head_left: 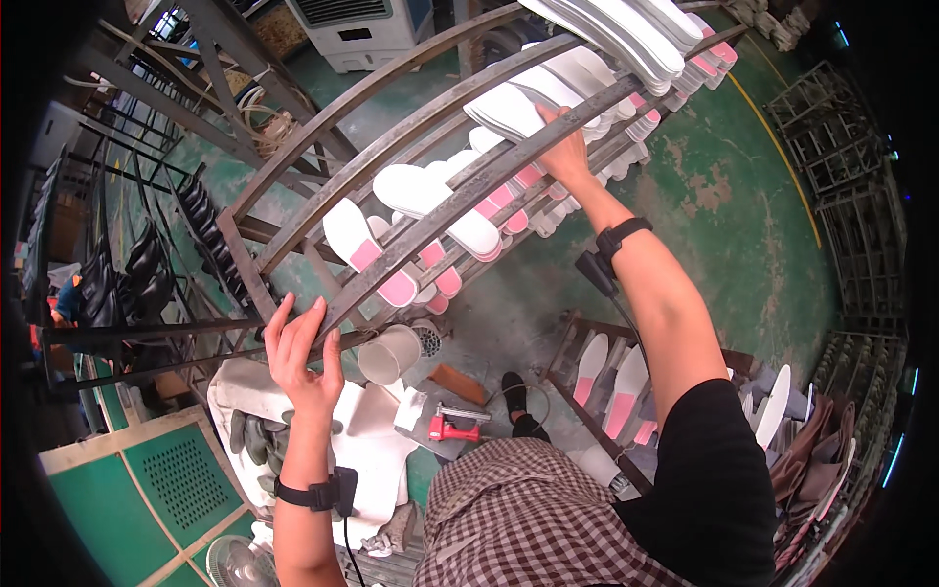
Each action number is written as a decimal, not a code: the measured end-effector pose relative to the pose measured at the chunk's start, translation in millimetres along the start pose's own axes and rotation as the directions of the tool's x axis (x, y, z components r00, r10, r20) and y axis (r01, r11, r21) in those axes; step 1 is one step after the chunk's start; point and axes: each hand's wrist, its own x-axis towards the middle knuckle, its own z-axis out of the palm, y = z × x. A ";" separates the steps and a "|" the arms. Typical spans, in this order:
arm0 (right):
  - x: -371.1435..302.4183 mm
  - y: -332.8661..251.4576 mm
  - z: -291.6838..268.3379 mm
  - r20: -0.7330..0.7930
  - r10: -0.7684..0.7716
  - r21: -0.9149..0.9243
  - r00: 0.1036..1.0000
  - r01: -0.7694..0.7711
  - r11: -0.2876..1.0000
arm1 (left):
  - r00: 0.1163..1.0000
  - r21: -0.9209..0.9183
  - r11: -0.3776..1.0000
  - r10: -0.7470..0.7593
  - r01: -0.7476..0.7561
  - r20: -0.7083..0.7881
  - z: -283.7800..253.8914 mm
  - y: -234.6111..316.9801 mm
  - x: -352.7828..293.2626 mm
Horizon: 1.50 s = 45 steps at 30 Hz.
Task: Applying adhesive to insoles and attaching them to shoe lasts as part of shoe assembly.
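My right hand (565, 147) reaches into a metal rack (337, 142) and is closed at the end of a stack of white shoe insoles (509, 110). Part of its fingers is hidden behind the insoles and the rack's rail. My left hand (305, 357) rests its outstretched fingers against the rack's near left corner, holding nothing. Between the rails lie more insoles, such as a white one with a pink heel (364, 256) and a loose pair (430, 201). A thick stack of white insoles (626, 39) sits higher up at the far end.
A whitish bucket (389, 354) stands below the rack, near a red stapler-like tool (458, 425). Dark gloves (256, 437) lie on a white cloth (367, 450). More insoles (626, 386) stand in a low rack at my right. Metal racks (831, 127) line the far right.
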 end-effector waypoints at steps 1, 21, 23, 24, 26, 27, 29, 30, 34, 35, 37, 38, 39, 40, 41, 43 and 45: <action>-1.3 3.9 3.8 -0.027 -0.027 0.020 0.999 0.027 0.999 | 1.000 0.003 1.000 -0.004 0.004 0.001 0.3 1.1 0.0; -138.2 -30.3 17.7 -0.292 0.503 0.310 0.813 -0.417 0.855 | 1.000 0.005 1.000 0.018 -0.018 0.013 -5.5 -1.3 -3.4; -198.5 -22.7 48.5 -0.141 0.661 0.370 0.737 -0.580 0.726 | 1.000 0.014 1.000 -0.008 0.008 0.010 -3.4 4.9 2.2; -221.9 -25.6 65.2 -0.021 0.651 0.389 0.758 -0.594 0.704 | 1.000 0.009 1.000 -0.007 0.007 0.006 0.9 4.1 2.8; -252.8 -51.1 97.9 0.230 0.378 0.438 0.897 -0.442 0.783 | 0.999 0.052 0.998 0.031 -0.032 0.021 0.3 4.7 4.1; -262.3 -66.2 117.3 0.245 0.286 0.360 0.926 -0.361 0.861 | 0.999 0.073 0.997 0.023 -0.026 0.038 0.3 6.8 3.5; -266.1 -96.6 153.7 0.360 0.216 0.232 0.907 -0.312 0.921 | 0.999 0.095 0.995 0.036 -0.040 0.039 4.0 6.4 2.8; -264.4 -115.4 164.6 0.453 0.242 0.181 0.858 -0.354 0.918 | 0.999 0.096 0.995 0.024 -0.028 0.045 2.9 4.6 -0.8; -256.2 -159.1 195.8 0.466 0.241 0.048 0.851 -0.296 0.954 | 0.997 0.123 0.992 -0.048 0.042 0.052 2.1 11.0 -4.6; -252.9 -163.8 202.2 0.468 0.264 -0.023 0.844 -0.287 0.958 | 0.998 0.135 0.991 -0.032 0.025 0.051 1.6 8.9 -5.1; -255.7 -151.1 230.1 0.359 0.359 -0.029 0.862 -0.374 0.927 | 0.999 0.097 0.995 -0.037 0.035 0.021 9.4 12.9 -4.0; -255.4 -136.3 241.4 0.244 0.436 -0.022 0.867 -0.444 0.896 | 0.999 0.074 0.997 -0.032 0.031 0.007 14.5 15.5 -1.2; -257.4 -134.2 248.5 0.232 0.445 -0.017 0.865 -0.454 0.891 | 0.999 0.095 0.995 -0.030 0.028 0.012 11.6 14.0 -3.2; -256.3 -133.5 246.3 0.241 0.446 -0.009 0.862 -0.458 0.889 | 0.999 0.106 0.994 -0.031 0.028 0.020 9.2 10.5 -6.2; -253.2 -129.8 243.3 0.342 0.475 0.022 0.811 -0.512 0.858 | 1.000 0.126 0.992 -0.012 0.010 0.016 6.9 6.4 -8.1; -248.6 -120.0 236.4 0.378 0.509 0.042 0.773 -0.564 0.825 | 0.999 0.157 0.987 0.034 -0.037 0.021 6.5 3.2 -9.5; -244.2 -114.2 231.9 0.384 0.533 0.060 0.754 -0.596 0.800 | 1.000 0.124 0.992 0.010 -0.012 0.017 7.0 1.0 -11.8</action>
